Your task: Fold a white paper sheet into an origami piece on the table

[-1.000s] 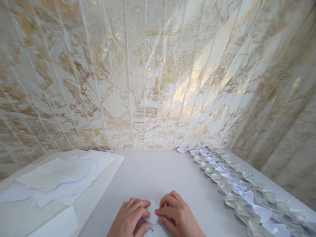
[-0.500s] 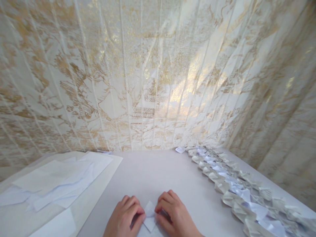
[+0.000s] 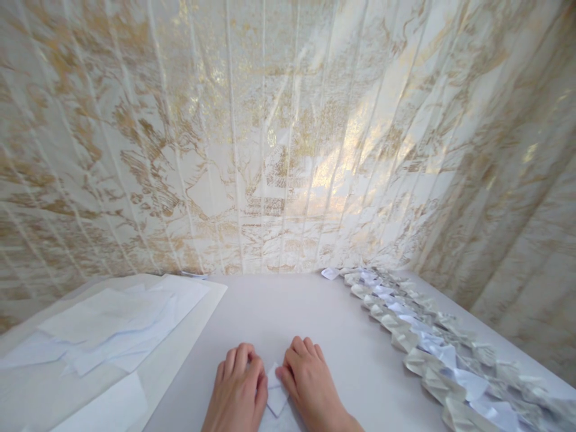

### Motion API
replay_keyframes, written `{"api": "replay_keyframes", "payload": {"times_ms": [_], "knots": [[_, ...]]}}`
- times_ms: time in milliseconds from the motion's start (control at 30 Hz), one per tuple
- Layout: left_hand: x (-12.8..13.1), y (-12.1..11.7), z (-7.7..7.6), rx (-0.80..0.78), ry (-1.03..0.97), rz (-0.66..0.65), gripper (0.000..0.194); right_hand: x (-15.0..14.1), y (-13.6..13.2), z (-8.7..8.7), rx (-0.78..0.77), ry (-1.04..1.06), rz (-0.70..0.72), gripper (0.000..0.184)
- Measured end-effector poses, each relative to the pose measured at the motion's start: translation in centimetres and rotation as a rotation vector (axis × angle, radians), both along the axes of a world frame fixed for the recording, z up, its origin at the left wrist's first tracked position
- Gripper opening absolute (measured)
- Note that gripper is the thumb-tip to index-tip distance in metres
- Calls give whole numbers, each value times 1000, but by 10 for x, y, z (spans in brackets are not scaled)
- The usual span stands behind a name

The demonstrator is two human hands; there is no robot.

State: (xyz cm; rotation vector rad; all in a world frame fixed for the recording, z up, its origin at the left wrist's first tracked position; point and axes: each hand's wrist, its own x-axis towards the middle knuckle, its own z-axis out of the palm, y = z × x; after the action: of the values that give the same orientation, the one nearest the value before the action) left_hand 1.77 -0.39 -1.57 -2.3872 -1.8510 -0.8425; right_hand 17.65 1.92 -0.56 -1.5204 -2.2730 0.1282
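Note:
A small folded piece of white paper (image 3: 275, 396) lies on the white table (image 3: 288, 312) at the near edge. My left hand (image 3: 238, 393) presses flat on its left side, fingers together and pointing away from me. My right hand (image 3: 308, 384) lies flat against its right side, the thumb touching the paper's edge. Only a small pointed part of the paper shows between the two hands; the rest is hidden under them.
A long row of several folded paper pieces (image 3: 432, 342) runs along the table's right side from back to front. Loose white sheets (image 3: 108, 327) are stacked at the left. A cream and gold curtain (image 3: 288, 138) hangs behind the table.
Both hands have gone from curled fingertip pinching to lying flat on the paper, and they have slid a little away from me. The paper now lies flatter between them.

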Motion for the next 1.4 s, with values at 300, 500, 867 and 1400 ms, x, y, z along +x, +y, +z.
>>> {"api": "replay_keyframes", "payload": {"times_ms": [300, 500, 867, 1400], "knots": [[0, 0, 6, -36, -33, -20, 15, -1, -4, 11, -36, 102, -35, 18], [0, -1, 9, -105, -49, 3, 15, 1, -8, 15, -125, 237, -42, 25], [-13, 6, 1, -84, -47, -192, 46, 27, -7, 21, -262, 310, 37, 38], [-9, 0, 16, -315, -554, -279, 10, 12, -9, 19, -242, 383, 113, 33]]}}
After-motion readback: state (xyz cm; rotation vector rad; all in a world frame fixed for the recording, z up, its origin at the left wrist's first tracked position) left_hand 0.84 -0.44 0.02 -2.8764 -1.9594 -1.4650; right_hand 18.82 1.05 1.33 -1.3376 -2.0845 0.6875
